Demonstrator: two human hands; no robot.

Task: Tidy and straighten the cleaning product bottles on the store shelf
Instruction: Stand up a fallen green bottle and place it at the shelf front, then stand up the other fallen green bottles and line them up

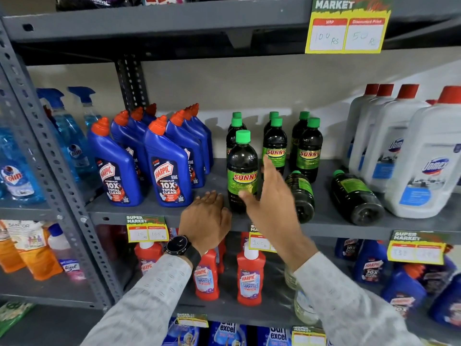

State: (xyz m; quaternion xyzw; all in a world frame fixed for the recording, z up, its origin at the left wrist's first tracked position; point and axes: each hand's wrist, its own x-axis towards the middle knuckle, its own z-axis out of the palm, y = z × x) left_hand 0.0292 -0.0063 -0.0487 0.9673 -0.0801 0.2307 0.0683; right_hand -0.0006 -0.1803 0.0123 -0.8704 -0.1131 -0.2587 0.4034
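Observation:
Dark Sunny bottles with green caps stand on the middle grey shelf (154, 211). The front Sunny bottle (242, 168) is upright near the shelf edge. My right hand (272, 196) is open just right of it, thumb touching its lower part. Behind that hand a Sunny bottle (300, 193) lies on its side, and another fallen one (356, 198) lies further right. My left hand (207, 218) rests flat on the shelf edge left of the front bottle, holding nothing. Several more Sunny bottles (309, 151) stand upright behind.
Blue Harpic bottles (167, 166) stand in rows to the left, blue Colin spray bottles (72, 136) beyond the upright post. White Domex jugs (429, 161) fill the right. Red Harpic bottles (250, 275) stand on the shelf below. Price tags (346, 28) hang from shelf edges.

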